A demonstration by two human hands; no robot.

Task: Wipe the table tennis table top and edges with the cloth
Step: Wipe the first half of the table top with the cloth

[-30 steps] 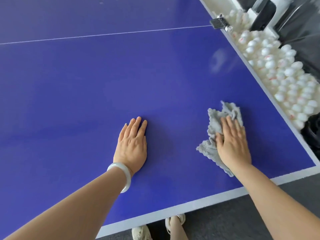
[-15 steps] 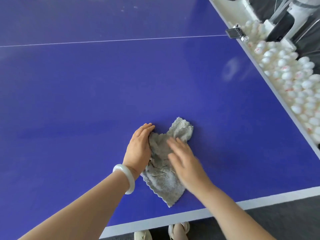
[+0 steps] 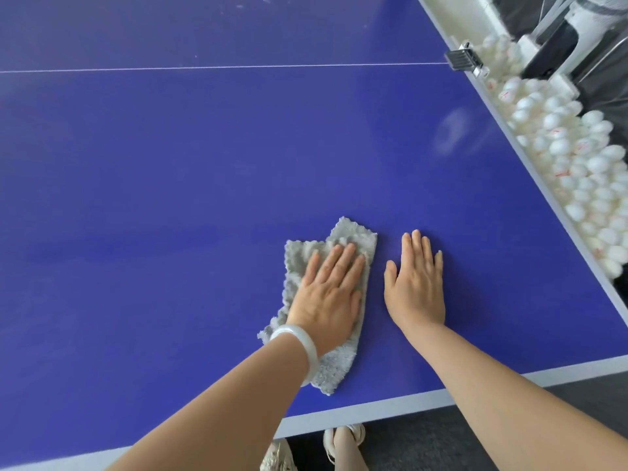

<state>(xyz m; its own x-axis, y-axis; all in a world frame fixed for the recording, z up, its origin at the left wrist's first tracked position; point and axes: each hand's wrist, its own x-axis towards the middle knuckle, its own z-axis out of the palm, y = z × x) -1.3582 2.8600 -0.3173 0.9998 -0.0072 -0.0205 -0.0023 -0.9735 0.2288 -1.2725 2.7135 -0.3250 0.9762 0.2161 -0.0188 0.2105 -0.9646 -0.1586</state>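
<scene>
A grey crumpled cloth (image 3: 353, 241) lies on the blue table tennis table top (image 3: 170, 181), near its front edge. My left hand (image 3: 326, 297), with a white bangle at the wrist, presses flat on the cloth with straight fingers. Beside it on the right, my right hand (image 3: 416, 283) rests flat on the bare blue surface, fingers straight, holding nothing. The white front edge line (image 3: 390, 404) runs just below both wrists.
A trough full of several white balls (image 3: 574, 158) runs along the table's right edge. A metal net clamp (image 3: 462, 59) sits at the right end of the white centre line. Grey floor and my shoes (image 3: 343, 440) show below the front edge.
The cloth passed from my right hand to my left. A second ago the right hand wiped with it; now the left presses it and the right lies flat on the table.
</scene>
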